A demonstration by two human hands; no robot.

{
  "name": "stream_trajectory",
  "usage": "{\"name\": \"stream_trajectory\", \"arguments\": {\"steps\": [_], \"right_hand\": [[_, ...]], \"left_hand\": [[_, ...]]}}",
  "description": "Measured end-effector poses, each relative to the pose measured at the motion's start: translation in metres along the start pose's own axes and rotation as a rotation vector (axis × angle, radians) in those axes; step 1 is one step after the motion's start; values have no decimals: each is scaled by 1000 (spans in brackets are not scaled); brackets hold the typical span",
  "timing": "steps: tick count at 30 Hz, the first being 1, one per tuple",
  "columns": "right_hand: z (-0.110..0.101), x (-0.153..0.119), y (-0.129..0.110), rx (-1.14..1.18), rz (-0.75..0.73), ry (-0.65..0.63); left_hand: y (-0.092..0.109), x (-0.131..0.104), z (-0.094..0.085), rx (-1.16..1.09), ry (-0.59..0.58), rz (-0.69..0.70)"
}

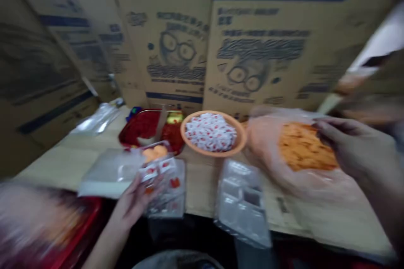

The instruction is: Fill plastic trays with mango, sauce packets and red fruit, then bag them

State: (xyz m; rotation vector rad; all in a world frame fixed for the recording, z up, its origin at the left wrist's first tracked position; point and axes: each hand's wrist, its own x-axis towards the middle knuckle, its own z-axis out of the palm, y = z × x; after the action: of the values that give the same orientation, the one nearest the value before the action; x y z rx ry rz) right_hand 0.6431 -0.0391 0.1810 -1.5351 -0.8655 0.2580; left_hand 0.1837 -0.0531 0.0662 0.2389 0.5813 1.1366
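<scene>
My left hand (137, 201) is closed round a small clear plastic tray (172, 151) at left of centre. In it lie orange pieces (154, 153) and white packets with red marks (158, 168). Under and beside it is another clear compartment tray (179, 201). At the right my right hand (356, 143) is at the edge of an open plastic bag (265, 134) full of orange pieces (304, 147). Its thumb and fingers are pinched together; whatever is between them is too blurred to make out.
An orange bowl (241, 134) heaped with white packets stands mid-table. To its left is a red tray (121, 138) of red contents. Stacked clear compartment trays (241, 201) overhang the front edge. A red container (91, 214) sits low left. Printed cardboard (268, 17) walls the back.
</scene>
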Motion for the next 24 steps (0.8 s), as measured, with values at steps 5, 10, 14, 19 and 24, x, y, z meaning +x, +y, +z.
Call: {"name": "stream_trajectory", "arguments": {"steps": [5,10,14,19,24], "right_hand": [[122,-135,-32,140,84,-808],[189,-213,-43,230,-114,-1108],[212,-246,-43,228,-130,-1242],[226,-261,-45,288,12,-1333],[230,-234,-39,88,-327,-1010]], "left_hand": [[5,3,-8,69,84,103],[-5,8,-7,42,2,121],[-4,4,-16,20,-23,133],[5,0,-26,-21,-44,141],[20,-6,-36,-27,-19,146]]}}
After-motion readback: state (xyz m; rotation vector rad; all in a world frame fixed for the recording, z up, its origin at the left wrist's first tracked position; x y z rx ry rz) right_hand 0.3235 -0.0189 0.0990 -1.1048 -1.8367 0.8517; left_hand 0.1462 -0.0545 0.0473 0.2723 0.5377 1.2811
